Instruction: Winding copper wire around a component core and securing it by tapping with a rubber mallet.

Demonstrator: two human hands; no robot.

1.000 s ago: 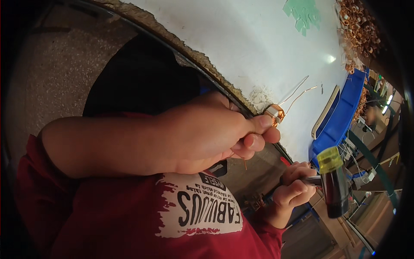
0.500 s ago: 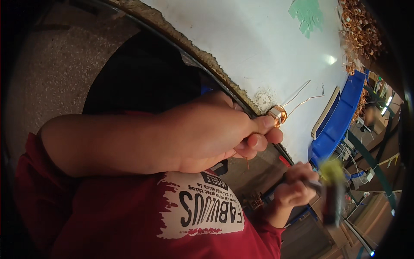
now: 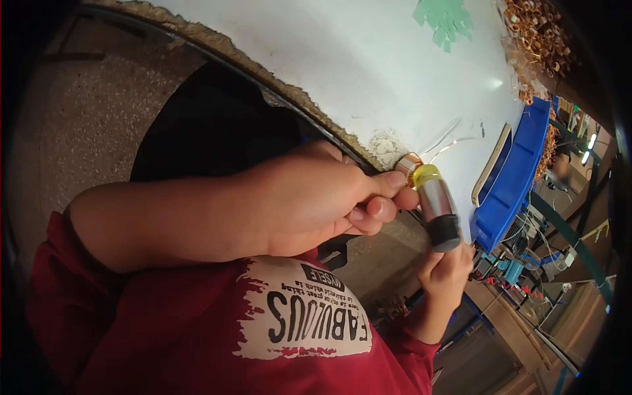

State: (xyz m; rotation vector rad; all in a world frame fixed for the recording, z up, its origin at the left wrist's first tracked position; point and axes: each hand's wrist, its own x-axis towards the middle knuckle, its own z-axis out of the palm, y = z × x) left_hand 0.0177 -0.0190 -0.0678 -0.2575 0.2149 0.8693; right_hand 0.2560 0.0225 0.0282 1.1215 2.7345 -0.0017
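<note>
My left hand [image 3: 316, 201] pinches a small coil wound with copper wire [image 3: 409, 163] between thumb and fingers, right at the worn edge of the white tabletop [image 3: 342, 79]. Two thin wire ends reach from the coil across the surface. In my right hand [image 3: 449, 271] is a mallet [image 3: 436, 201] with a yellow face, a shiny metal middle and a black rear end. Its yellow face is at the coil, beside my left fingertips, and covers part of the winding. The mallet's head hides most of its handle and some of my right fingers.
Past the coil stands a blue plastic tray [image 3: 503, 197], with a pale flat long object [image 3: 492, 164] along its near side. Many small copper pieces [image 3: 540, 46] are heaped at the far right. A green patch [image 3: 444, 23] lies on the tabletop. Below its edge is a black rounded shape [image 3: 204, 125].
The mallet has swung left from out beyond the table edge to the coil, with my right hand turning. My left hand keeps its pinch on the coil. The whole view has shifted slightly.
</note>
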